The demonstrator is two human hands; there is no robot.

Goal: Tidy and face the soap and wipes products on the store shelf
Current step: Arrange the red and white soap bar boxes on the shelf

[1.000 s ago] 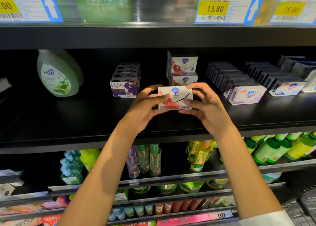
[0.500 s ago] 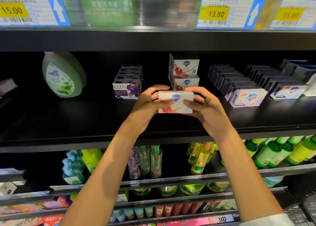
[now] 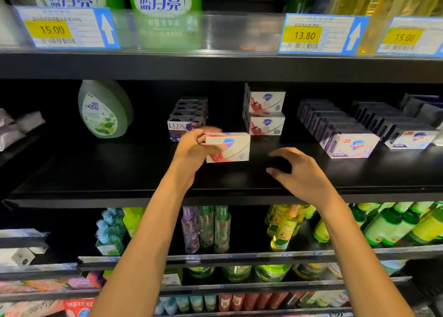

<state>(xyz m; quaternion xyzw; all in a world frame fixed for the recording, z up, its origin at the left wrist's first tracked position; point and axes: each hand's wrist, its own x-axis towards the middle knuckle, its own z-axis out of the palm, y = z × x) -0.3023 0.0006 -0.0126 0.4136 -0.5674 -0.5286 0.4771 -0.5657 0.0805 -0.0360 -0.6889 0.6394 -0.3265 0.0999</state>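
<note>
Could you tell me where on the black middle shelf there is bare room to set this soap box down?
The black shelf is bare between the green bottle and the LUX boxes, and along its front edge. The soap box in the left hand stands before the stacked pair. The right side is crowded with soap rows.

Black store shelf (image 3: 119, 173): green soap bottle (image 3: 103, 110) at left, Lux boxes (image 3: 185, 122), stacked white soap boxes (image 3: 265, 113), rows of purple-white boxes (image 3: 347, 137) at right.
</note>
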